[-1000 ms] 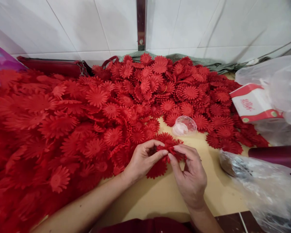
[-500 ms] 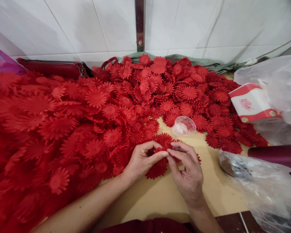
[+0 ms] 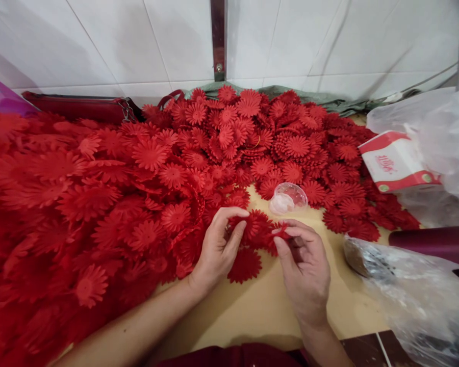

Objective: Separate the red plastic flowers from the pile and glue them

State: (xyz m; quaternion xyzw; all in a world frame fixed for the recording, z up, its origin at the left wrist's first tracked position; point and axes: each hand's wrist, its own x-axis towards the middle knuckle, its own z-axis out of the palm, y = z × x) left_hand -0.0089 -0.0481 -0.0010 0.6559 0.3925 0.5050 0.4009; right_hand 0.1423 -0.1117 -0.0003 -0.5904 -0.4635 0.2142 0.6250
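Between my hands lie several red artificial flower heads (image 3: 255,227) with thin pointed petals, on the pale yellow tabletop (image 3: 229,318). My left hand (image 3: 221,244) is beside them, its thumb and forefinger apart in a curve with nothing visible between them. Thumb and fingertips of my right hand (image 3: 304,260) pinch a small red petal piece (image 3: 280,232), held just over the right end of the group. A wide, flat red flower (image 3: 245,265) rests below, nearer to me. Beyond my fingers stands a small clear plastic cup (image 3: 288,198) with something whitish inside.
A big heap of red flowers (image 3: 149,158) covers the left and back of the table. Behind it are a dark red purse (image 3: 76,108) and a tiled wall (image 3: 137,41). On the right are a red-and-white box (image 3: 396,162), a maroon cylinder (image 3: 432,244) and clear plastic bags (image 3: 413,290).
My hands were together at the flowers and have moved apart. The left has opened and drawn left; the right has moved right with the red petal piece in its fingertips.
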